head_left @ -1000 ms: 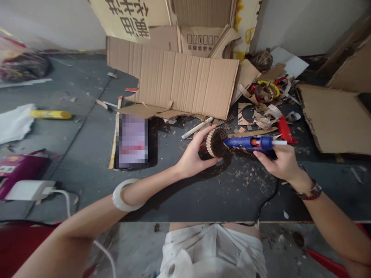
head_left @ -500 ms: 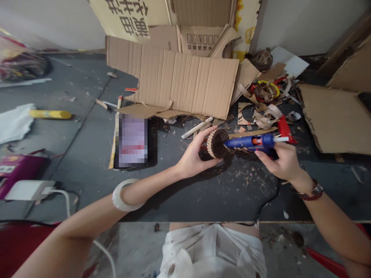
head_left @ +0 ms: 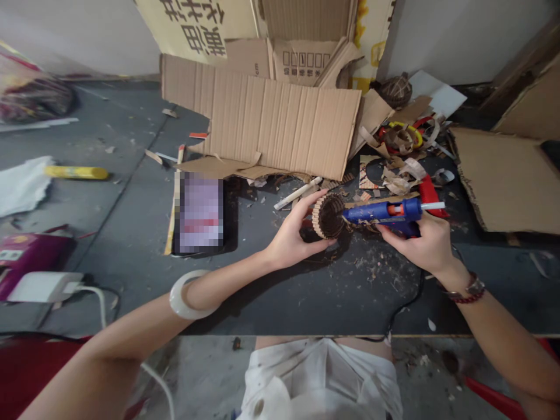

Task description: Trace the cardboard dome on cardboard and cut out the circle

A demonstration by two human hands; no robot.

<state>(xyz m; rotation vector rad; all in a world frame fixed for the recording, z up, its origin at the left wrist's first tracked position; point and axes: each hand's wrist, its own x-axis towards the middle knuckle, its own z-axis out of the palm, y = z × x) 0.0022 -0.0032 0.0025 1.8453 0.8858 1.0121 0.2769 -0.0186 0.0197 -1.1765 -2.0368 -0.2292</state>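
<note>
A small round cup of corrugated cardboard (head_left: 322, 221) lies tilted on its side, its open end facing right. My left hand (head_left: 297, 236) grips it, thumb below and fingers above. In my right hand (head_left: 426, 242) is a blue hot glue gun (head_left: 380, 213), held by its handle, with a white glue stick (head_left: 433, 206) poking out of the back. The gun's nozzle points left at the cup's opening, close to its right rim. Whether the tip touches the cardboard, I cannot tell. A black cord runs from the gun down toward the table's front edge.
A large corrugated sheet (head_left: 280, 116) leans behind my hands. Cardboard scraps and paper rings (head_left: 402, 169) pile up at the right, beside another cardboard sheet (head_left: 507, 181). Left of me lie a phone (head_left: 199, 213), a yellow-handled tool (head_left: 76, 172) and a white charger (head_left: 46, 287).
My right hand has drawn the glue gun slightly to the right, and its rear has risen a little. The glue stick sits a bit farther right. My left hand and the cup have hardly moved.
</note>
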